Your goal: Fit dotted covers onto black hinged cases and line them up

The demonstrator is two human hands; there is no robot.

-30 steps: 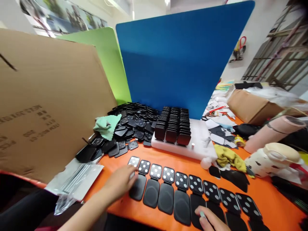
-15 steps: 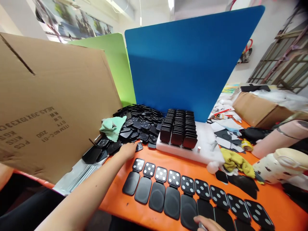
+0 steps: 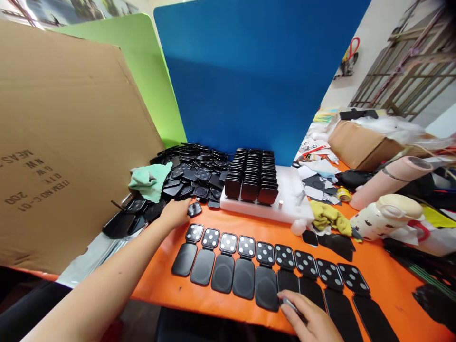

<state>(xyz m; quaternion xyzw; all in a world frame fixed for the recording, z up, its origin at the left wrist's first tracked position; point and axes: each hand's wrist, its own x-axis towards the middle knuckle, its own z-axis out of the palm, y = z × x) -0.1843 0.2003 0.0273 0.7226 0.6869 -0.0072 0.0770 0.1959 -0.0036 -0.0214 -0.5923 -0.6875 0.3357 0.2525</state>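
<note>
My left hand (image 3: 175,212) reaches to the near edge of a heap of loose black square parts (image 3: 192,173), its fingers closed around one small black part (image 3: 194,208). A row of several opened black cases (image 3: 263,270), each with a white-dotted upper square and an oval lower pad, lies along the front of the orange table (image 3: 388,280). My right hand (image 3: 309,319) rests on the lower pads near the row's right half, with a small grey object under its fingertips.
A large cardboard sheet (image 3: 60,142) stands at the left, green and blue dividers (image 3: 249,71) behind. A white foam block (image 3: 295,199) carries stacked black cases (image 3: 252,178). A green cloth (image 3: 147,180), a yellow cloth (image 3: 329,216), a plastic bag (image 3: 92,251) and clutter lie around.
My left hand left the leftmost case in the row and reached forward to the heap, closing on a loose black part. My right hand stayed on the row's lower pads.
</note>
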